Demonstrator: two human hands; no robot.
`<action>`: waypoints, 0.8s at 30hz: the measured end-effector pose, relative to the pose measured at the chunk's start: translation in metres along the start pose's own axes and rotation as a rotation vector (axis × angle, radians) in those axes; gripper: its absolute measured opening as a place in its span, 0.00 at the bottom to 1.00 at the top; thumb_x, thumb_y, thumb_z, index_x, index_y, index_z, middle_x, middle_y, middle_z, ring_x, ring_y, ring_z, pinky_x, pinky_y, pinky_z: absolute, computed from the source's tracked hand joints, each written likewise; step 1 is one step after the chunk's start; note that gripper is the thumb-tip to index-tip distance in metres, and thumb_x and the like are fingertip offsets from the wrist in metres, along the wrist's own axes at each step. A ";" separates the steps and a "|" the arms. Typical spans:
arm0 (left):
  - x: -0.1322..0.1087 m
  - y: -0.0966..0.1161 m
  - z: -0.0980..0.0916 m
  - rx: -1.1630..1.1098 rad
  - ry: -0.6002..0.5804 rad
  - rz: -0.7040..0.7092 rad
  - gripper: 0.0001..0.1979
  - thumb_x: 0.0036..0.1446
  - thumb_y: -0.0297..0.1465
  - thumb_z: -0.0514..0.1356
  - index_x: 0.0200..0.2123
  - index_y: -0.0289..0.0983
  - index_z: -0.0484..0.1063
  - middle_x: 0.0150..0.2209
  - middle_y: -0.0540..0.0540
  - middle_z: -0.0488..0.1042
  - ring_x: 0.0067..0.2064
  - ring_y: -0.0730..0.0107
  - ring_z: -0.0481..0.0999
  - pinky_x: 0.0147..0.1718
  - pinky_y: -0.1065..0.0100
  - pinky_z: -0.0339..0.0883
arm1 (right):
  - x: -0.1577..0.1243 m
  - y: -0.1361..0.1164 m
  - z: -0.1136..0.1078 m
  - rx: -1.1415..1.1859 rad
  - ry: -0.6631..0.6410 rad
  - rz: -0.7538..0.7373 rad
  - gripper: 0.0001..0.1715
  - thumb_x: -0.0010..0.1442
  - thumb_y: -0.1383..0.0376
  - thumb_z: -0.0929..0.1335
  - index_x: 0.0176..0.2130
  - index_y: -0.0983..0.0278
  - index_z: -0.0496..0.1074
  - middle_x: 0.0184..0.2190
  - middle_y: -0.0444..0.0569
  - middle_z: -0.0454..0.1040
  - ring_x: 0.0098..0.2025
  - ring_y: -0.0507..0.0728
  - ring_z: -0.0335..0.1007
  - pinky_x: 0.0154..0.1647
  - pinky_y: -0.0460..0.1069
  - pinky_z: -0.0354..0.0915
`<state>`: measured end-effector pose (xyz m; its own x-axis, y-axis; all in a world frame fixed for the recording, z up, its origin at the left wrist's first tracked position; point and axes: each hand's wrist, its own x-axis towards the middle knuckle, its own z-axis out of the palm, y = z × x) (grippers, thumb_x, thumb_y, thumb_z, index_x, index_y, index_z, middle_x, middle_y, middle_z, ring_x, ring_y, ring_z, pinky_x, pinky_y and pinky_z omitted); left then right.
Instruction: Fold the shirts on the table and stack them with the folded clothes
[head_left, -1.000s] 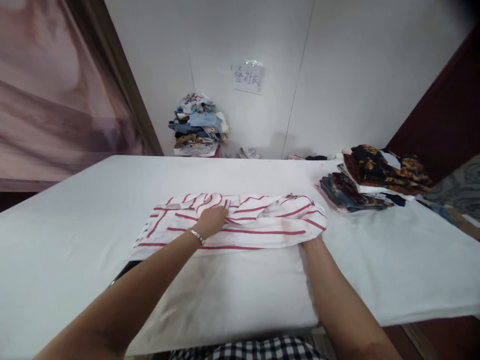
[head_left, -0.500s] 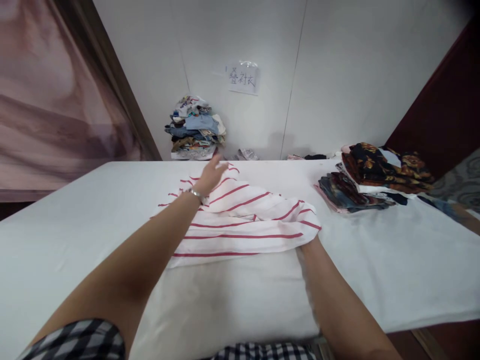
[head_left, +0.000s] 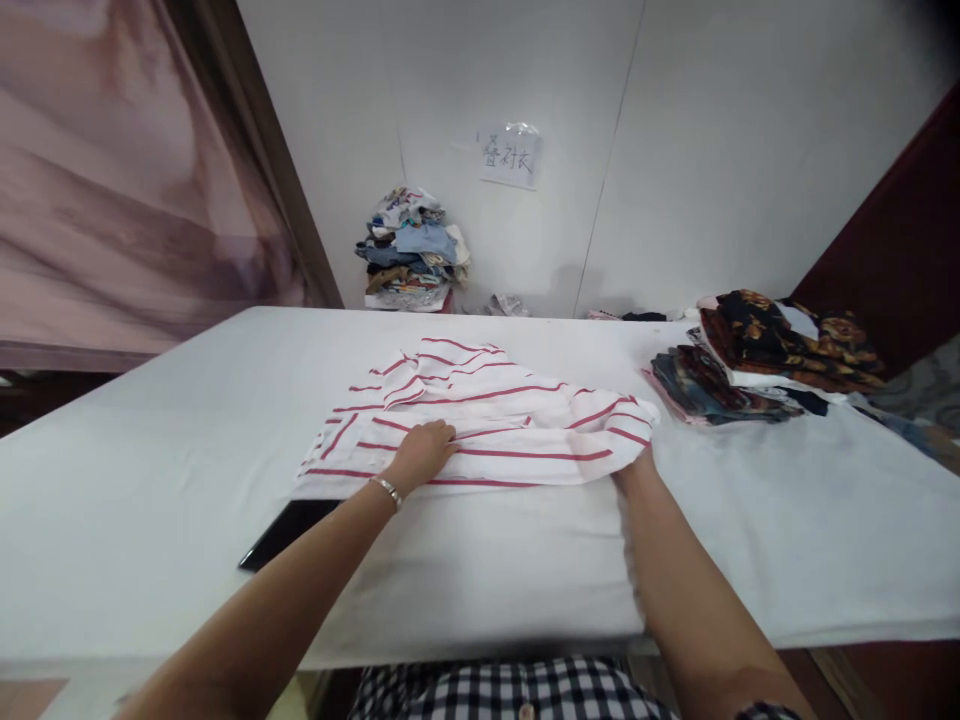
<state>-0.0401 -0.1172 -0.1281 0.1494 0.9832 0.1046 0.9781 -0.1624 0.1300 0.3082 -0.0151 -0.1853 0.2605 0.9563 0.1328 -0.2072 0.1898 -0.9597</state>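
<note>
A white shirt with red stripes (head_left: pixel 495 420) lies spread and rumpled on the white table (head_left: pixel 150 470). My left hand (head_left: pixel 421 453) rests flat on its near part, fingers stretched out together, a metal bracelet on the wrist. My right hand (head_left: pixel 634 468) is tucked under the shirt's right edge; its fingers are hidden by the cloth.
A dark flat object (head_left: pixel 289 530) lies on the table near the shirt's left corner. Folded dark patterned clothes (head_left: pixel 750 360) are stacked at the right. A heap of mixed clothes (head_left: pixel 412 250) sits by the far wall under a paper sign (head_left: pixel 510 157).
My left hand has come back from the far side of the shirt to its near part. The shirt's far half now lies spread further back. The right hand stayed at the right edge.
</note>
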 end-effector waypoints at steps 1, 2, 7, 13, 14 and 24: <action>0.000 0.000 -0.001 -0.006 0.007 -0.003 0.07 0.59 0.29 0.55 0.33 0.37 0.72 0.34 0.42 0.73 0.39 0.59 0.73 0.41 0.60 0.64 | -0.001 -0.003 0.000 -0.022 -0.018 0.065 0.22 0.56 0.47 0.61 0.38 0.56 0.74 0.29 0.48 0.77 0.33 0.60 0.75 0.35 0.57 0.73; 0.000 0.000 -0.003 -0.011 0.019 -0.002 0.07 0.59 0.28 0.54 0.31 0.37 0.71 0.34 0.42 0.73 0.39 0.60 0.73 0.40 0.61 0.64 | -0.002 -0.007 -0.001 -0.061 -0.039 0.141 0.21 0.55 0.48 0.62 0.38 0.57 0.74 0.28 0.49 0.77 0.32 0.60 0.75 0.35 0.58 0.73; -0.018 0.002 -0.031 -0.058 0.145 0.009 0.11 0.63 0.28 0.48 0.31 0.36 0.68 0.34 0.42 0.72 0.37 0.62 0.70 0.37 0.62 0.62 | -0.013 -0.034 -0.028 -0.347 -0.140 0.288 0.16 0.45 0.59 0.72 0.35 0.63 0.75 0.31 0.51 0.79 0.33 0.60 0.74 0.36 0.55 0.72; -0.086 0.029 -0.061 -0.185 0.351 0.213 0.12 0.66 0.32 0.48 0.30 0.38 0.64 0.26 0.48 0.68 0.29 0.67 0.66 0.29 0.66 0.59 | -0.027 -0.074 -0.091 -0.932 -0.284 0.156 0.14 0.50 0.59 0.68 0.33 0.65 0.77 0.29 0.52 0.79 0.32 0.60 0.75 0.35 0.53 0.71; -0.098 0.037 -0.059 -0.202 0.352 0.246 0.12 0.65 0.32 0.48 0.30 0.38 0.64 0.25 0.49 0.68 0.27 0.68 0.65 0.28 0.66 0.58 | -0.034 -0.079 -0.097 -0.990 -0.228 0.051 0.15 0.51 0.58 0.67 0.36 0.64 0.77 0.32 0.52 0.80 0.34 0.61 0.75 0.37 0.54 0.71; -0.108 0.149 -0.034 -0.880 0.331 0.278 0.06 0.62 0.29 0.52 0.32 0.38 0.66 0.28 0.48 0.72 0.29 0.71 0.71 0.28 0.69 0.64 | -0.163 -0.064 0.017 -0.745 -0.887 -0.548 0.34 0.58 0.56 0.67 0.62 0.60 0.62 0.63 0.55 0.62 0.66 0.64 0.55 0.64 0.63 0.54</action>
<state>0.0846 -0.2503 -0.0869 0.1784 0.8493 0.4969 0.4369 -0.5208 0.7334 0.2624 -0.1796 -0.1410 -0.6308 0.6676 0.3955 0.3773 0.7093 -0.5955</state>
